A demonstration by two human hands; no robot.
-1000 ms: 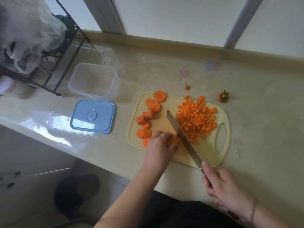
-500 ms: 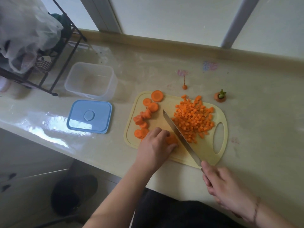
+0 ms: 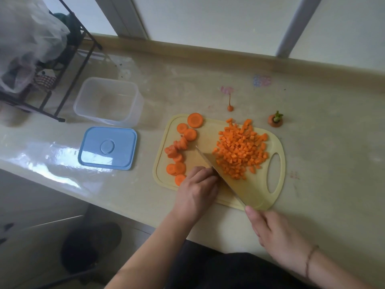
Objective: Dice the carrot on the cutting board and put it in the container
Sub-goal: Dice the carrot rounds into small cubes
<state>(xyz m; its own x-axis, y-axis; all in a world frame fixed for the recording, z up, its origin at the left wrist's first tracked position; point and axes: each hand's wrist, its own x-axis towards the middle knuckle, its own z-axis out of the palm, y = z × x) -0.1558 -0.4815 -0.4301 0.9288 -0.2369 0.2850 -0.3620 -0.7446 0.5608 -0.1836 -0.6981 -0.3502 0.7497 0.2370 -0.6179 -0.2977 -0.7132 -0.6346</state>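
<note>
A pale yellow cutting board lies on the counter. A heap of diced carrot covers its right half, and several round carrot slices curve along its left side. My left hand sits at the board's near edge with curled fingers over a carrot piece that it hides. My right hand grips the handle of a knife, whose blade slants across the board right against my left fingers. The clear plastic container stands empty to the left.
A blue lid lies in front of the container. The carrot top and the thin carrot tip lie on the counter behind the board. A black wire rack with bags stands at the far left.
The knife blade has tilted and come down against my left fingers, and the carrot piece seen beside them earlier is now covered. My right hand has shifted slightly toward the board.
</note>
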